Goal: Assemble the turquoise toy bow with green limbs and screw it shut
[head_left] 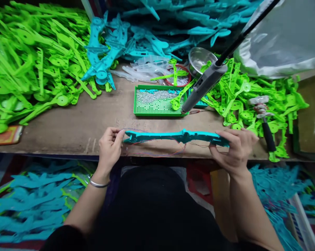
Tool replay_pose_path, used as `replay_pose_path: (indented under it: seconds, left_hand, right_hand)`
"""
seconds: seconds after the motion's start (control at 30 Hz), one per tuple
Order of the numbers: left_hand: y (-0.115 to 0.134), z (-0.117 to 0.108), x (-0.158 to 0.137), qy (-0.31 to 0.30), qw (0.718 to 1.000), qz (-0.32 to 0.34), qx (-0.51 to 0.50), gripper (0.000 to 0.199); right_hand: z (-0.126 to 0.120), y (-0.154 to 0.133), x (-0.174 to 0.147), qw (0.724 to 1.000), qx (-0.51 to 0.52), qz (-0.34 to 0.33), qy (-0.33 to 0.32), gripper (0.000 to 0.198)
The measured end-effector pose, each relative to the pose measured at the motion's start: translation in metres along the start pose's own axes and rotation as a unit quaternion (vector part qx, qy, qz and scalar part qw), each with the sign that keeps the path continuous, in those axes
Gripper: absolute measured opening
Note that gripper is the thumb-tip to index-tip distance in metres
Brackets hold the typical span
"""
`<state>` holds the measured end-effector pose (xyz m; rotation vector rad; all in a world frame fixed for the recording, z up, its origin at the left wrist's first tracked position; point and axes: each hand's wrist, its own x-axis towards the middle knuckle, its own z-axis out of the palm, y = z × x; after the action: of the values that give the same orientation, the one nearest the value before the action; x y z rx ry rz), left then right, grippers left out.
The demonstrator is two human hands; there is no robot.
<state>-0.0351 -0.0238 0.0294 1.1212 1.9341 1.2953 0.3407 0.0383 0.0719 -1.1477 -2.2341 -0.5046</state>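
A long blue plastic part spans the gap between my two hands, just above the front edge of the bench. My left hand pinches its left end between thumb and fingers. At the opposite end, my right hand grips the part with the thumb below and fingers on top. Thin red and blue wires hang in loops under the part. Beyond it sits a green perforated tray with many small metal screws and a few small blue pieces.
Bright green plastic parts are heaped at left, more at right. Blue parts pile up behind. A grey electric screwdriver slants over the tray. A metal bowl and a black-handled tool lie right of centre.
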Motion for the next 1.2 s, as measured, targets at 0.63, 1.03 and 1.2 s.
replay_pose_path:
  seconds: [0.63, 1.03, 1.2]
  left_hand:
    - [-0.016, -0.018, 0.006, -0.152, 0.946, -0.198, -0.205, 0.032]
    - [-0.011, -0.030, -0.066, -0.455, 0.802, 0.192, 0.336, 0.043]
    - [0.018, 0.001, -0.037, -0.369, 0.842, 0.319, 0.231, 0.035]
  right_hand:
    - [0.016, 0.020, -0.004, 0.984, 0.113, 0.086, 0.107, 0.067]
    - [0.056, -0.015, 0.006, 0.917, 0.244, 0.157, -0.272, 0.055]
    - [0.069, -0.018, 0.013, 0.894, 0.268, 0.136, -0.332, 0.055]
